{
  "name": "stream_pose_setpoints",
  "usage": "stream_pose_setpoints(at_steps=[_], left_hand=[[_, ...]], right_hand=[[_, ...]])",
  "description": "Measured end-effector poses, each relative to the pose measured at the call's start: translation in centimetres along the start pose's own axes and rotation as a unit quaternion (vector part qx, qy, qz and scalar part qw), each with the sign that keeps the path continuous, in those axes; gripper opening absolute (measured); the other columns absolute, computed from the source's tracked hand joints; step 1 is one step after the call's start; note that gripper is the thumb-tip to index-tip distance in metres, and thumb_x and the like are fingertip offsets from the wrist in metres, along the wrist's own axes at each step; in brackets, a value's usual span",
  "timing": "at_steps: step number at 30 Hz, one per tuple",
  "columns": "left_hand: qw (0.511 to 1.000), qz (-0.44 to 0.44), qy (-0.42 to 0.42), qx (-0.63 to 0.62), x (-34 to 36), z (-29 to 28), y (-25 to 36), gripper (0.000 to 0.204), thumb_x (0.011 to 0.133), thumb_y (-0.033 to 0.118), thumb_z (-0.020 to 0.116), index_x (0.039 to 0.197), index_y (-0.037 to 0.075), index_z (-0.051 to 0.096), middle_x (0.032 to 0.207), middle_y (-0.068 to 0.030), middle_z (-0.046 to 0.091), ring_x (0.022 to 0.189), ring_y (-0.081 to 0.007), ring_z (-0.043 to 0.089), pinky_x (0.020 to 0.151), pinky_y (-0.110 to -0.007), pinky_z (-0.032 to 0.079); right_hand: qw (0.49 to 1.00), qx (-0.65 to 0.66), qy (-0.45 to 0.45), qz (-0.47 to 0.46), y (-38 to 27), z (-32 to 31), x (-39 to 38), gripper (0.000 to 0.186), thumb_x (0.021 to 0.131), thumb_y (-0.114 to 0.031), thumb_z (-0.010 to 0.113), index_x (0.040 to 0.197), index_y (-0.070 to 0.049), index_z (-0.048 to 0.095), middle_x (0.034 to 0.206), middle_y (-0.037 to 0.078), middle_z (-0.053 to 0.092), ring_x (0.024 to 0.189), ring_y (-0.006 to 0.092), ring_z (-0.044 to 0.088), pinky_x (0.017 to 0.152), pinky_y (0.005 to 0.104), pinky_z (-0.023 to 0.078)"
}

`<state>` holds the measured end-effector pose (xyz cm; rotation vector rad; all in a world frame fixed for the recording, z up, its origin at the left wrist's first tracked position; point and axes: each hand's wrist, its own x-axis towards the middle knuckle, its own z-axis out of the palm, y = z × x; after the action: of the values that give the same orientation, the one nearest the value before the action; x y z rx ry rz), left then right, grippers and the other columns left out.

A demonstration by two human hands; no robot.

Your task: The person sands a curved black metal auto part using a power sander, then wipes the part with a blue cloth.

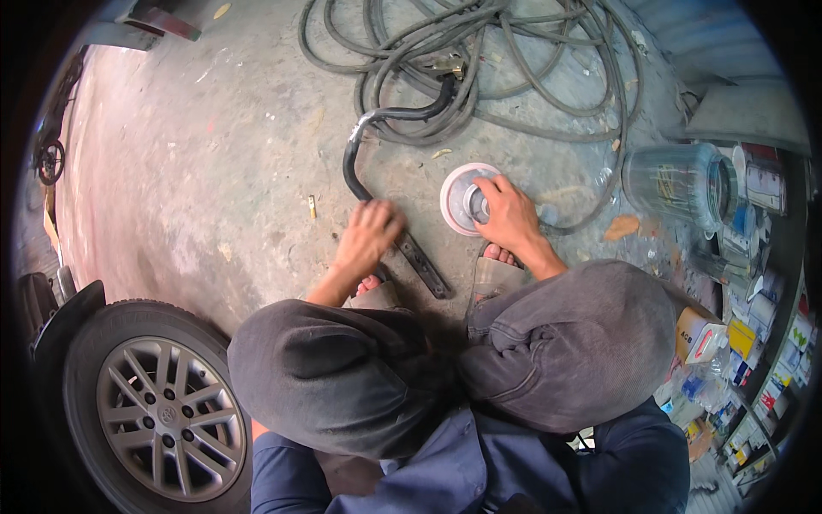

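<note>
A black bent metal bar (352, 163) lies on the concrete floor, its flat holed end (421, 267) between my feet. My left hand (371, 233) is over the bar's middle, with its fingers smeared by motion, so whether it grips the bar cannot be made out. To the right sits a shallow round dish (448, 204) with a pinkish-white rim and a grey inside. The curled fingers of my right hand (507, 214) close round a small grey ring-shaped piece (476, 204) in the middle of that dish. Its exact kind is partly hidden by the fingers.
Beyond the bar, a dark hose (514, 51) lies in loose coils, with a brass-coloured fitting (447, 66) near the bar's far end. A wheel (169, 417) stands close on my left. A clear plastic jar (681, 184) and shelves of boxes (762, 343) line the right.
</note>
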<state>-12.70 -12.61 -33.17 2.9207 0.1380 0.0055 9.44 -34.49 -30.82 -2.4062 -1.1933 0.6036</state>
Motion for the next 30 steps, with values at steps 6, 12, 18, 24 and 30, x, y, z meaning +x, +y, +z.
stream_pose_setpoints(at_steps=[6,12,18,24,30], left_hand=[[0.99,0.119,-0.078,0.011,0.5,2.3,0.7,0.023,0.084,0.018,0.062,0.105,0.009,0.06,0.111,-0.0106,0.058,0.111,-0.0297,0.056,0.111,-0.049,0.038],[0.954,0.251,-0.165,0.012,2.4,-1.2,1.6,0.018,0.081,0.014,0.062,0.097,0.011,0.053,0.1,-0.0091,0.055,0.098,-0.0275,0.056,0.1,-0.045,0.042],[0.96,0.199,-0.158,0.117,0.2,1.7,-0.5,0.012,0.092,0.02,0.057,0.103,0.017,0.057,0.11,-0.0045,0.057,0.108,-0.0222,0.054,0.094,-0.039,0.041],[0.95,0.199,-0.18,0.16,1.0,2.2,0.2,0.012,0.094,0.022,0.054,0.104,0.018,0.059,0.111,-0.0015,0.058,0.111,-0.0199,0.053,0.095,-0.039,0.04],[0.95,0.212,-0.201,0.114,1.3,0.5,-1.3,0.021,0.083,0.02,0.065,0.1,0.012,0.057,0.105,-0.0067,0.055,0.109,-0.0236,0.055,0.095,-0.039,0.042]], right_hand=[[1.0,0.012,0.004,-0.011,0.0,0.3,0.0,0.067,0.067,-0.014,0.085,0.129,-0.013,0.059,0.117,0.012,0.061,0.105,0.0385,0.065,0.086,0.0479,0.054],[1.0,0.005,0.015,-0.014,0.7,-0.1,-0.3,0.068,0.068,-0.014,0.085,0.13,-0.014,0.059,0.119,0.013,0.061,0.108,0.0383,0.064,0.088,0.0468,0.054],[1.0,0.02,0.006,-0.008,0.7,0.4,-0.2,0.067,0.067,-0.011,0.083,0.13,-0.014,0.059,0.12,0.014,0.059,0.107,0.0379,0.064,0.088,0.0485,0.054],[0.999,0.024,0.027,-0.012,1.1,0.4,-0.6,0.067,0.067,-0.013,0.085,0.129,-0.013,0.06,0.117,0.013,0.061,0.103,0.0378,0.065,0.085,0.047,0.054],[0.999,0.042,0.031,-0.017,1.3,0.2,-0.9,0.067,0.067,-0.016,0.086,0.129,-0.014,0.06,0.118,0.012,0.061,0.103,0.0368,0.066,0.085,0.047,0.055]])
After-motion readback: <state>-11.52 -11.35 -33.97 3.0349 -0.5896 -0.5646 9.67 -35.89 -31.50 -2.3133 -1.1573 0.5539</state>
